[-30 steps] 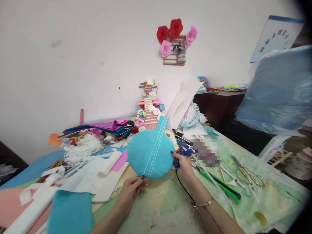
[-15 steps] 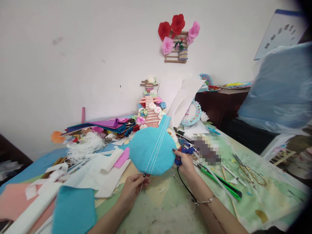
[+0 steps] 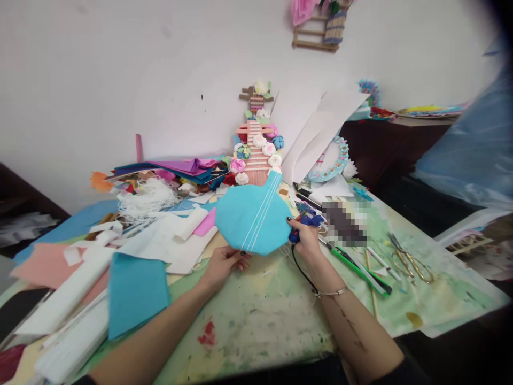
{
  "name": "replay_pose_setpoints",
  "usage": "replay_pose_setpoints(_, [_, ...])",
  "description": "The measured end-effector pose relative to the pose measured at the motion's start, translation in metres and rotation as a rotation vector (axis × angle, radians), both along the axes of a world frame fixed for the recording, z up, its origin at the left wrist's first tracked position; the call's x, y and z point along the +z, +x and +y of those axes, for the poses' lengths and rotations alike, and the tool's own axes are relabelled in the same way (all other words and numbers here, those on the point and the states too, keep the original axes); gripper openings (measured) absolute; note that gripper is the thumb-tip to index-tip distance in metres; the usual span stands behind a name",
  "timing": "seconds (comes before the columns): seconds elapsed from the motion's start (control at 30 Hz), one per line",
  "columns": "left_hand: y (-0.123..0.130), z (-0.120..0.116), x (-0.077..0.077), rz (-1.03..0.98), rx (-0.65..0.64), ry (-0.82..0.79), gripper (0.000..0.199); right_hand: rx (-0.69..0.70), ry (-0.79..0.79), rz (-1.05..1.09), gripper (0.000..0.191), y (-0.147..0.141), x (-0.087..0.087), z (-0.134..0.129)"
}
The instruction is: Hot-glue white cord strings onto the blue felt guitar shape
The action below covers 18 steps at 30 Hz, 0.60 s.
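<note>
A turquoise, round-bodied craft instrument (image 3: 240, 214) with a short neck and several white strings is held up, tilted, in front of me. My left hand (image 3: 226, 264) pinches its lower edge near the string ends, thumb on the front and fingers behind. My right hand (image 3: 306, 235) grips its right edge, thumb on the front; the other fingers are partly hidden. A dark blue glue gun (image 3: 308, 216) lies close beside the right hand, its black cord running down past the wrist. Whether the right fingers touch the glue gun cannot be made out.
Gold-handled scissors (image 3: 409, 259) and a green utility knife (image 3: 363, 270) lie on the right. To the left are a heap of white string (image 3: 148, 200), folded turquoise paper (image 3: 138, 294) and white paper strips. A flower-decorated stick model (image 3: 258, 144) leans on the wall behind.
The view has tilted downward, so the wall decoration has shifted up and more of the near table shows. Both hands keep their hold on the turquoise instrument.
</note>
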State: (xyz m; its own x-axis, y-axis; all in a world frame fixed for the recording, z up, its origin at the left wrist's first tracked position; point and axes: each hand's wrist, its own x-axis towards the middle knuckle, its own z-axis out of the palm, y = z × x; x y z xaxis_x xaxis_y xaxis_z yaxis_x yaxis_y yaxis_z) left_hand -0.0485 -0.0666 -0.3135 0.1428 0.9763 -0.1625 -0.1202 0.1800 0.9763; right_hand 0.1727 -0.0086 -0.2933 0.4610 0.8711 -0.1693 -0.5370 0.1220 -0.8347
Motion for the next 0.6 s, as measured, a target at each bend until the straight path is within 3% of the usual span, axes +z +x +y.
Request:
replay_pose_setpoints(0.2, [-0.001, -0.001, 0.011, 0.065, 0.130, 0.089, 0.032, 0.021, -0.020, -0.034, 0.033, -0.001, -0.007, 0.002])
replay_pose_setpoints(0.47, [0.003, -0.004, 0.032, 0.087, 0.366, 0.243, 0.097, 0.054, -0.014, -0.073, 0.032, -0.007, -0.003, -0.004])
replay_pose_setpoints(0.6, [0.000, -0.008, 0.039, 0.099, 0.398, 0.321, 0.119, 0.057, -0.026, -0.099, 0.033, -0.009, -0.002, -0.006])
